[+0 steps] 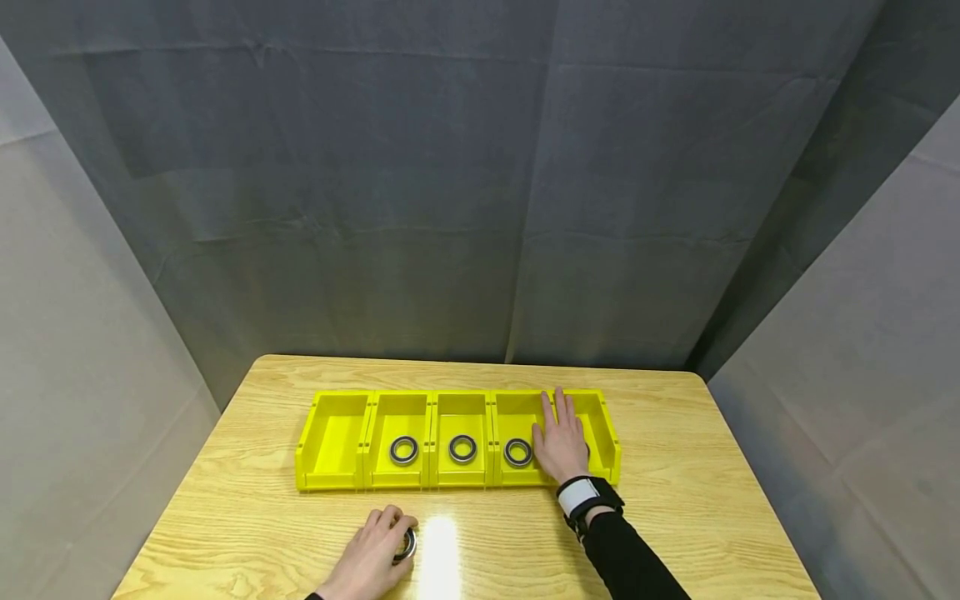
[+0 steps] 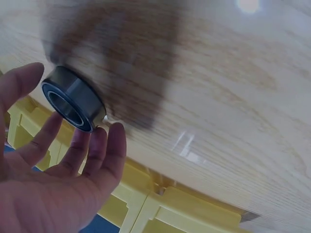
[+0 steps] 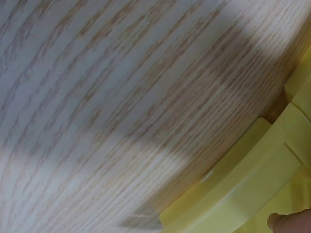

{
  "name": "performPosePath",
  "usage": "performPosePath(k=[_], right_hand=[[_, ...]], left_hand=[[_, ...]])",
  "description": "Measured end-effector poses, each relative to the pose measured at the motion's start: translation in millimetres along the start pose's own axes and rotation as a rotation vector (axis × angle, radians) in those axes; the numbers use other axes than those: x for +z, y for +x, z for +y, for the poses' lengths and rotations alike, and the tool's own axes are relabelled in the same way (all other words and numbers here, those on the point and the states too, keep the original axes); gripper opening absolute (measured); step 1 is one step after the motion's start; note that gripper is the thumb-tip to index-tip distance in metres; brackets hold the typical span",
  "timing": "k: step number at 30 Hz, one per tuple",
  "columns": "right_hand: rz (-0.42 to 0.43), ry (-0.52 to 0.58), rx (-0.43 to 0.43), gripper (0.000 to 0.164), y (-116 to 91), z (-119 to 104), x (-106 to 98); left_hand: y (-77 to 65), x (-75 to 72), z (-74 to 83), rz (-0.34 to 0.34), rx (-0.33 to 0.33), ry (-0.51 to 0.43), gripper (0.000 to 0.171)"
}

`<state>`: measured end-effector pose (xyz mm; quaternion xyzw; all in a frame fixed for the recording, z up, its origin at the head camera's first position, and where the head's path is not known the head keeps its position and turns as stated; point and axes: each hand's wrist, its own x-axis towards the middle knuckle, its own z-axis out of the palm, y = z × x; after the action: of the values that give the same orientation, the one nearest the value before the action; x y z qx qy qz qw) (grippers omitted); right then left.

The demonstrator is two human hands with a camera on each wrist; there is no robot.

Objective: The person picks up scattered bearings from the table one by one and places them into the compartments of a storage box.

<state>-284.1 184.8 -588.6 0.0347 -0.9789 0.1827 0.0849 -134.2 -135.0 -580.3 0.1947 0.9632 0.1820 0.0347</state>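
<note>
My left hand (image 1: 372, 552) is low over the front of the table, its curled fingers and thumb around a ball bearing (image 1: 407, 546). Seen from the left wrist, the bearing (image 2: 73, 99) is tilted up on edge, fingertips at its lower rim and thumb beside its upper one. My right hand (image 1: 562, 443) reaches over the divider between the two rightmost yellow bins (image 1: 604, 468), fingers extended toward the back wall. Beside its thumb, a bearing (image 1: 518, 452) lies flat in the fourth bin. The hand mostly hides another bearing (image 1: 588, 451) in the rightmost bin.
Several yellow bins stand side by side across the wooden table (image 1: 660, 533). Flat bearings lie in the second bin (image 1: 403, 450) and the middle bin (image 1: 462, 449). The leftmost bin (image 1: 339, 433) is at the row's end. Grey curtains (image 1: 420, 208) surround the table.
</note>
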Motion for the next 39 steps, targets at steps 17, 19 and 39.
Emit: performPosePath(k=[17, 19, 39], right_hand=[[0.029, -0.003, -0.014, 0.059, -1.3, -1.2, -1.8], [0.027, -0.007, -0.014, 0.059, -1.0, -1.9, -2.0], [0.029, -0.009, -0.014, 0.059, -0.4, -2.9, -3.1]], left_hand=[[3.3, -0.9, -0.9, -0.059, 0.004, -0.059, 0.036], [3.4, -1.6, -1.0, -0.067, -0.003, -0.066, 0.037], [2.1, -9.8, -1.0, 0.028, -0.012, -0.083, 0.036]])
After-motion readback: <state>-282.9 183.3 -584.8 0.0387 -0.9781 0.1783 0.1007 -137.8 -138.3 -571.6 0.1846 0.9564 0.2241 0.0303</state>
